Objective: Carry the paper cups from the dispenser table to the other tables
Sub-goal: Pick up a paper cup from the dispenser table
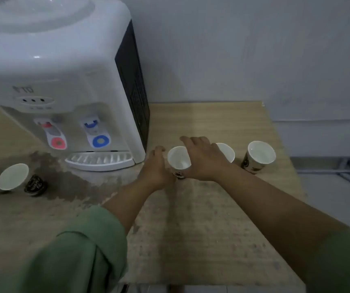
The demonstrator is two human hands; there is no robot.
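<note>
Reaching for the first cups at the water dispenser (60, 81).
My left hand (156, 170) cups one paper cup (179, 158), fingers apart, not yet clamped; my right hand (203, 159) hangs spread above it. Next: close and lift level.

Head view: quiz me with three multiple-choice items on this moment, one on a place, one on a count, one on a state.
1. Where do both hands sit?
A. on either side of the cup nearest the water dispenser, on its right
B. on the drip tray
C. at the table's right edge

2. How many paper cups stand right of the dispenser?
A. one
B. three
C. six

3. How does that nearest cup stand?
A. tipped over
B. upright on the table
C. stacked in another cup

Answers: 1 A, the left hand and right hand flank the cup beside the water dispenser. 2 B, that cup, the second cup and the third cup. 3 B, its mouth faces up and its base is on the table.
</note>
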